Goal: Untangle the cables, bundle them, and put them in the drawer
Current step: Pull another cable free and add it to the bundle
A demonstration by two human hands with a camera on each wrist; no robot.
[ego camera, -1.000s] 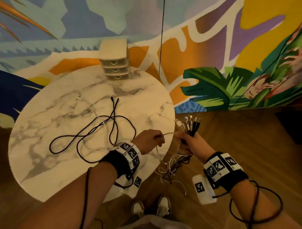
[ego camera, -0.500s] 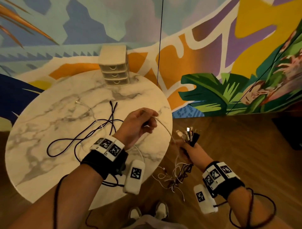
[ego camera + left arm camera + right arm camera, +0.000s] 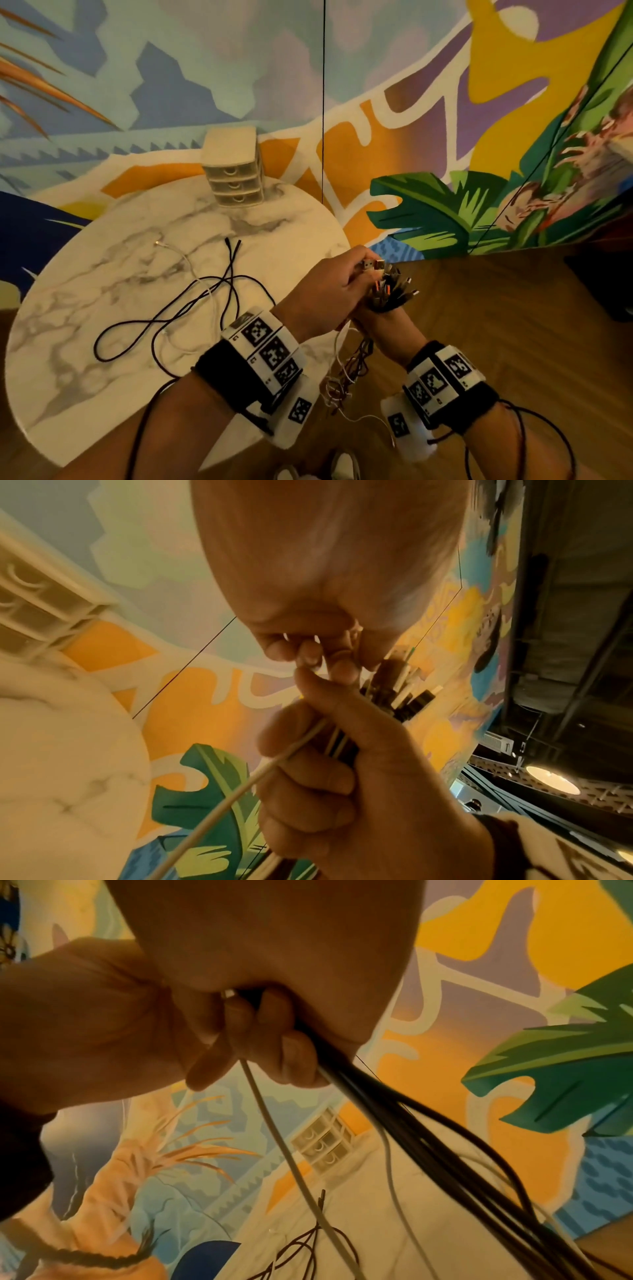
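The right hand [image 3: 383, 323] grips a cable bundle [image 3: 390, 291] just off the surface's [image 3: 85, 342] edge; the left hand [image 3: 329, 291] pinches a white connector [image 3: 368, 264] into it. Bundling is well along. Beyond lie 2 loose cables: 1 black [image 3: 178, 308], 1 white [image 3: 191, 263]. The 3-drawer organizer [image 3: 233, 171] stands closed.

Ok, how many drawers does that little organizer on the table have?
3, stacked in the drawer unit at the table's far edge: top, middle, bottom. All look closed; none seems hidden.
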